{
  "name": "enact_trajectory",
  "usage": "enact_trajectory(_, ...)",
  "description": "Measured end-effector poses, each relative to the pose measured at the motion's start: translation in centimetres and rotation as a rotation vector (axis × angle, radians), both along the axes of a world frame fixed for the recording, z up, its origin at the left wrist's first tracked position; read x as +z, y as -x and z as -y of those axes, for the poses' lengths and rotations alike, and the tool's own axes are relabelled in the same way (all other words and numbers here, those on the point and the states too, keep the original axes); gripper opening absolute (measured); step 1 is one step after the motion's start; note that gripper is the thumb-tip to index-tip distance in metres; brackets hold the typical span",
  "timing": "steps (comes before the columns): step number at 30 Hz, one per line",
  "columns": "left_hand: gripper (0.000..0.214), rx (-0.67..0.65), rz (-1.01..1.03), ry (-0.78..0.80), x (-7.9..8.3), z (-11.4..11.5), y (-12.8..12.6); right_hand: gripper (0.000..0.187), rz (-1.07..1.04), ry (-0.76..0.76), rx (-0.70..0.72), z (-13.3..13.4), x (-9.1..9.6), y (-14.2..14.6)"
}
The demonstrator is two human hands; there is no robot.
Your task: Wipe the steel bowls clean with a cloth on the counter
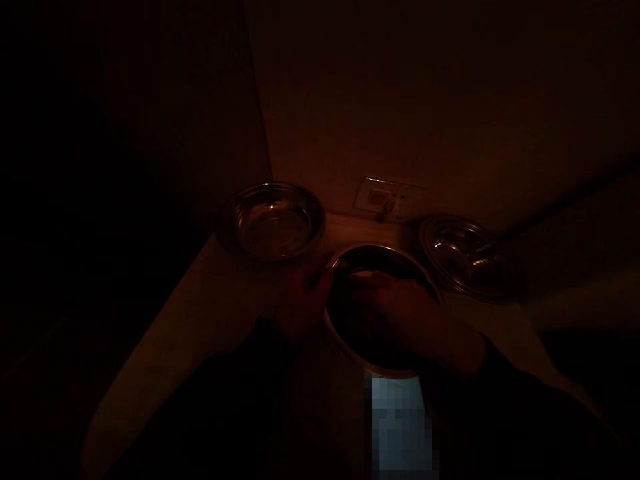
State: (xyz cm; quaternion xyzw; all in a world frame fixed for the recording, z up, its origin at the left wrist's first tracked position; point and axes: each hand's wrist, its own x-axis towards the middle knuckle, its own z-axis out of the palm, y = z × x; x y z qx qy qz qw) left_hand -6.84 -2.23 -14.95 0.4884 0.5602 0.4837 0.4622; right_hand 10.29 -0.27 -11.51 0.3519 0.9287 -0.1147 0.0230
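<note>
"Dim room, this; can you make out the wall (325,100)?"

"Barely. It looks flat and brownish, with a rectangular socket plate (364,193) set low in it. Below that is a pale table (150,353), its near-left corner rounded off."

"And the work?"

"At a round bowl (390,257) on the table, right between the two shinier pieces. Its rim catches a thin, smooth line of light; the inside is nearly black, so what it holds is lost to me."

"What about the hands?"

"Left hand (304,300) is at the bowl's left rim, thumb side close against the edge. Right hand (395,303) reaches over the opposite side, fingers down inside. Whether either one is closed on anything, I can't tell."

"Those shiny pieces?"

"Metal, both. On the left, a wide round dish (273,230), glossy, with a broad flat bottom. On the right, a ridged round metal piece (465,257) with curved highlights."

"And the sleeves (540,400)?"

"Dark, their texture swallowed by shadow."
</note>
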Motion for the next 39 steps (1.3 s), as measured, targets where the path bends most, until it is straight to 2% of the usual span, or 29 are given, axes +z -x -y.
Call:
enact_trajectory(2,0.037,-0.021,0.003,-0.002,0.1,0.0,0.0,0.032,0.013,-0.051,-0.086,-0.5,-0.1,-0.3)
enact_trajectory(4,0.037,-0.022,-0.018,-0.008,0.2,0.1,0.0,0.032,0.010,-0.061,-0.116,-0.7,-0.1,-0.4)
enact_trajectory(10,0.037,0.012,-0.075,-0.021,0.4,0.2,0.0,0.034,-0.091,0.126,0.136,0.5,0.9,0.2)
enact_trajectory(12,0.036,0.006,-0.074,-0.010,0.4,0.2,0.0,0.033,-0.108,0.169,0.160,0.9,1.1,0.2)
enact_trajectory(15,0.038,0.003,-0.057,0.015,0.3,0.1,0.0,0.031,-0.072,0.129,0.078,0.7,0.7,0.2)
enact_trajectory(20,0.039,-0.020,-0.007,0.003,0.2,0.0,-0.1,0.032,0.098,-0.075,-0.169,-0.4,-0.2,-0.1)
enact_trajectory(23,0.039,-0.028,-0.039,0.001,0.1,0.0,0.0,0.032,0.175,-0.150,-0.209,-0.6,-0.1,0.0)
enact_trajectory(26,0.039,-0.021,-0.061,-0.035,0.1,0.0,0.0,0.029,0.147,-0.129,-0.132,0.0,0.4,0.4)
enact_trajectory(29,0.038,-0.015,-0.048,-0.033,0.1,0.0,-0.1,0.022,0.088,-0.032,0.021,0.7,1.0,0.9)
enact_trajectory(31,0.037,-0.005,-0.035,-0.013,0.2,0.0,-0.2,0.022,0.059,0.014,0.069,0.9,1.2,1.0)
enact_trajectory(33,0.038,-0.009,-0.021,0.006,0.3,0.0,-0.2,0.026,0.050,0.012,0.026,0.8,1.0,0.8)
enact_trajectory(37,0.041,-0.023,-0.029,0.036,0.3,0.1,-0.2,0.032,0.091,-0.088,-0.165,0.0,0.2,0.1)
enact_trajectory(39,0.041,-0.023,-0.038,0.021,0.2,0.1,-0.2,0.033,0.088,-0.105,-0.188,-0.3,0.0,0.0)
